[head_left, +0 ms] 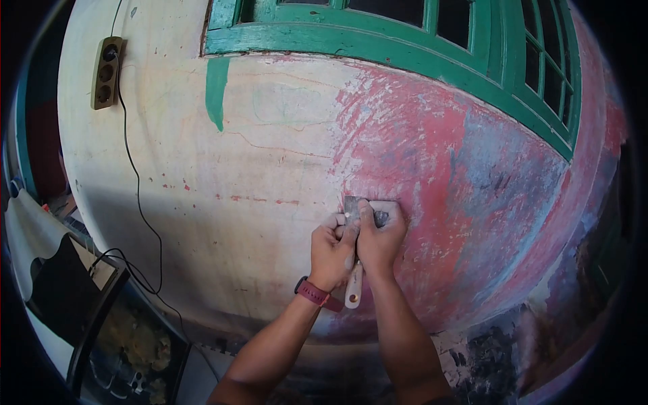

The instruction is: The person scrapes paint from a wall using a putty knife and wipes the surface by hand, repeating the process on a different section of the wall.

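A scraper (pixel 354 290) is pressed against the wall, its flat metal blade up and its pale handle hanging down between my wrists. My left hand (pixel 333 251) is closed on the scraper from the left side, with a dark red watch strap on that wrist. From the right, my right hand (pixel 381 237) grips the blade, thumb laid over its face. The wall (pixel 256 162) is cream paint to the left of the blade; to the right it shows scraped pink and bluish-grey patches. My fingers hide part of the blade and the upper handle.
Above is a green window frame (pixel 378 44) with glass panes. A power strip (pixel 106 73) hangs at the upper left, its black cable (pixel 139 189) running down the wall. At the lower left stands a dark-framed glass tank or panel (pixel 128 337). Paint flakes (pixel 455 361) lie at the bottom right.
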